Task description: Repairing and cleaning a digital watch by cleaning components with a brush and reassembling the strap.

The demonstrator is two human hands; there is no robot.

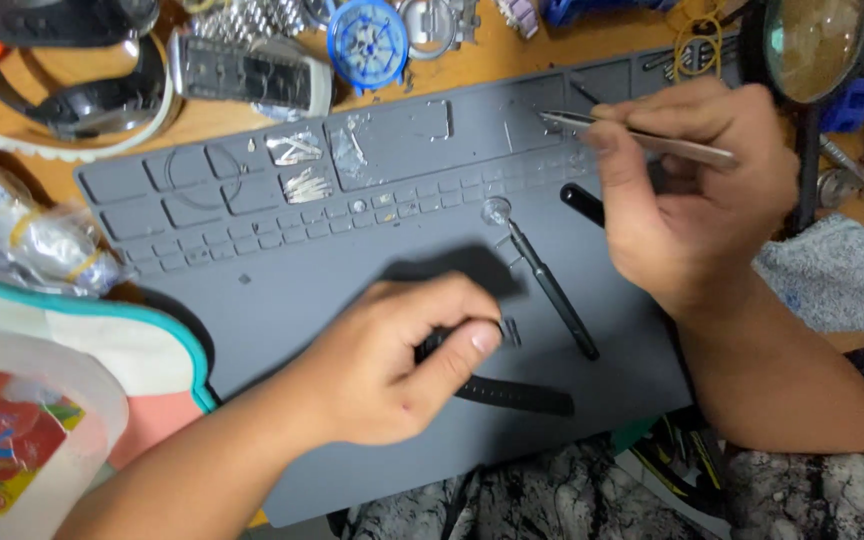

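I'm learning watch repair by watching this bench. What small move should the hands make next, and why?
Probably bring the tweezers down and left toward the watch. The right hand holds them up over the grey mat's small compartments, well away from the watch, which the left hand pins to the mat, its black strap trailing right. The black screwdriver lies unused between the hands.

A wooden desk (512, 50) carries a large grey work mat (352, 250) that fills the middle. On the mat, a thin black tool (552, 290) lies toward 3 o'clock, and a black watch strap (512, 395) lies toward 5 o'clock. On the bare wood at 12 o'clock sit a blue round holder (367, 42) and a metal watch band (247, 75). A clear plastic bag (12, 235) lies at 9 o'clock, a grey cloth (832, 275) at 3 o'clock.
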